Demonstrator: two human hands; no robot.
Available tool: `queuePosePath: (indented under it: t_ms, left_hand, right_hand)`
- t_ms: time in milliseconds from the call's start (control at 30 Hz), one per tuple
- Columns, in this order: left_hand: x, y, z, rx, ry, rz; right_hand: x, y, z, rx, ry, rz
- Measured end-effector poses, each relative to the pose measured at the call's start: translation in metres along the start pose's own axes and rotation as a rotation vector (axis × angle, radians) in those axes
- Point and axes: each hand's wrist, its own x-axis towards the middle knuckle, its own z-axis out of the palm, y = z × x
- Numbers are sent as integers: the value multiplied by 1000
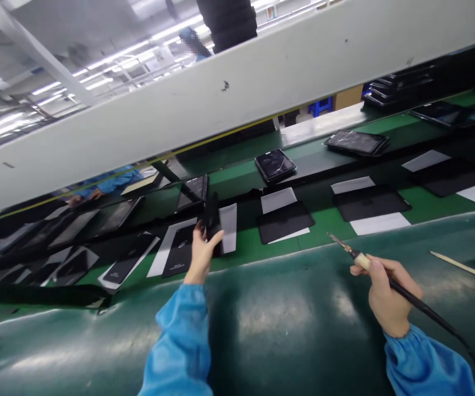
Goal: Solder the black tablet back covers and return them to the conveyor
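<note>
My left hand [201, 250] reaches out over the conveyor belt [328, 223] and grips a black flat part with a grey sheet [221, 226], lifted on edge. My right hand [386, 294] is closed round a pen-like tool [355, 254] with a pale grip, a thin metal tip and a black cable [435, 316] trailing to the right. The tip points up and left, above the dark green mat [287, 324] in front of me. Both sleeves are blue.
Several black panels with grey sheets [369, 206] lie along the belt, and tablets [275, 164] sit on the far lane. A thin wooden stick [454, 263] lies on the mat at right. A grey beam [237, 93] crosses overhead. Another person's blue sleeve [109, 181] is far left.
</note>
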Motion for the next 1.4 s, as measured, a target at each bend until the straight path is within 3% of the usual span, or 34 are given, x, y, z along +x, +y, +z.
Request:
queuePosePath:
  t_ms: [100,233,367,500,633,800,900,1033,1133,1233,1333,1400]
  left_hand:
    - [-49,-16,-21,-694,-34,-188]
    - [-102,-28,-22,-1031,-185,-356]
    - [-116,-22,-12,-886,-158,-490]
    - [-118,-15,-23,-562,-107,-508]
    - [-136,-8,-25,-442,-344,-567]
    - [-172,0,9,-650,-553,-602]
    - [-184,3,31,-707,-561,-573]
    - [-185,6,54,-629,-473,-592]
    - [-186,8,67,-596,-504,-535]
    - [-191,8,76,-642,-563,-451]
    - [-197,7,78,-704,-533,-500]
    - [-201,4,77,-763,-534,-551]
  right_hand:
    - [1,1,0,-3,-35,25]
    - [3,4,4,58,-108,136]
    - [4,9,9,199,-168,308]
    - [6,11,14,329,-186,465]
    - [9,11,14,461,-208,576]
    - [11,13,12,579,-251,669]
    - [8,13,12,572,-242,616]
    - [-1,8,13,431,-280,414]
    - [-9,1,15,363,-314,297]
    - [-17,-7,14,305,-338,216]
    - [-24,-18,10,111,-411,87]
    - [-27,-25,6,-13,-534,-30]
